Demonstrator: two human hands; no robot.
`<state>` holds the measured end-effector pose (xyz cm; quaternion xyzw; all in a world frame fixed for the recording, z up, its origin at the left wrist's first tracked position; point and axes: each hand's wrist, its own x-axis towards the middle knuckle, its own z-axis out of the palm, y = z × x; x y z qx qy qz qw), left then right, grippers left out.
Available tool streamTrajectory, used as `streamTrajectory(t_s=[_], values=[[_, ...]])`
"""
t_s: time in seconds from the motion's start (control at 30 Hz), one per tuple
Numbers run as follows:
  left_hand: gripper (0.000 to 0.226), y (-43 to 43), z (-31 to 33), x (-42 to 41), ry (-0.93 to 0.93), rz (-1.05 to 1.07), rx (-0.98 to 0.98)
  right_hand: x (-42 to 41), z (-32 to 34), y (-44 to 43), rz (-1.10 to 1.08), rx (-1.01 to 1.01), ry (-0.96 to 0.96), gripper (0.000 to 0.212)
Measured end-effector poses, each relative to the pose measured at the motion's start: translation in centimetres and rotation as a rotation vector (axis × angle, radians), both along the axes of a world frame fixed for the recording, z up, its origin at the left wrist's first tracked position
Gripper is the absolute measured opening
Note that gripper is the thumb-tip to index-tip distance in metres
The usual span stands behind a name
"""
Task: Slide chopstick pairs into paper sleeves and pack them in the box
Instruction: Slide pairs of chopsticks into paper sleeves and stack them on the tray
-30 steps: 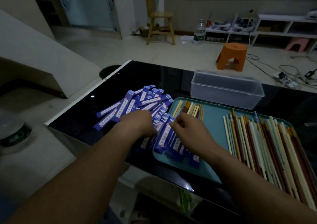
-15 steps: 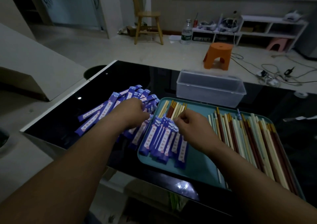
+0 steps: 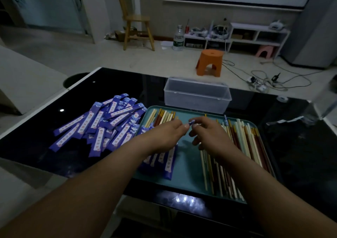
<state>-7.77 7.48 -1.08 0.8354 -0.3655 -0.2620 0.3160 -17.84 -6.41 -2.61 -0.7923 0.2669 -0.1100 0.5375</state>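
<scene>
Over the teal tray (image 3: 184, 179), my left hand (image 3: 164, 133) and my right hand (image 3: 207, 133) meet at their fingertips and together pinch one blue paper sleeve (image 3: 191, 123), seen end-on. A heap of blue sleeves (image 3: 102, 126) lies on the black table left of the tray. Several more sleeves (image 3: 164, 162) rest on the tray's left part, partly under my left arm. Loose chopsticks (image 3: 244, 146) in cream, red and brown fill the tray's right side. A smaller bunch of chopsticks (image 3: 162, 118) lies at its far left. The clear plastic box (image 3: 197, 95) stands behind the tray.
The black glass table (image 3: 299, 146) ends at a near edge just below the tray. On the floor beyond stand an orange stool (image 3: 209, 62), a wooden chair (image 3: 136, 29) and a water bottle (image 3: 178, 38). Cables (image 3: 264, 80) trail at the right.
Both hands have left the sleeves on the tray's left part and risen toward the tray's middle, now pinching a single sleeve between them. The view has shifted.
</scene>
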Motion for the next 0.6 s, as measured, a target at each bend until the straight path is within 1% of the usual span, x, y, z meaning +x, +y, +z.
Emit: streamTrajectory(t_s=[0.1, 0.17, 0.23, 0.3, 0.4, 0.53, 0.6], values=[[0.044, -0.7, -1.2, 0.0, -0.005, 0.027, -0.019, -0.8, 0.2, -1.8, -0.14, -0.011, 0.002, 0.019], [0.04, -1.0, -1.7, 0.1, 0.024, 0.057, -0.027, -1.2, 0.2, -3.3, -0.232, -0.061, 0.01, 0.02], [0.037, -1.6, -1.8, 0.0, 0.074, 0.076, -0.042, -1.6, 0.0, -4.5, -0.269, -0.128, 0.056, 0.021], [0.035, -2.3, -1.7, -0.5, 0.156, 0.094, -0.062, -1.8, -0.3, -5.0, -0.246, -0.185, 0.119, 0.023], [0.029, -3.5, -1.8, -0.9, 0.259, 0.149, -0.064, -1.7, -0.6, -4.5, -0.139, -0.314, 0.202, 0.02], [0.017, -4.4, -1.9, -0.7, 0.247, 0.229, -0.078, -1.4, -1.3, -3.0, 0.038, -0.537, 0.322, 0.004], [0.014, -4.3, -1.9, -0.6, 0.232, 0.228, -0.06, -1.4, -1.6, -2.6, 0.06, -0.625, 0.386, 0.006]])
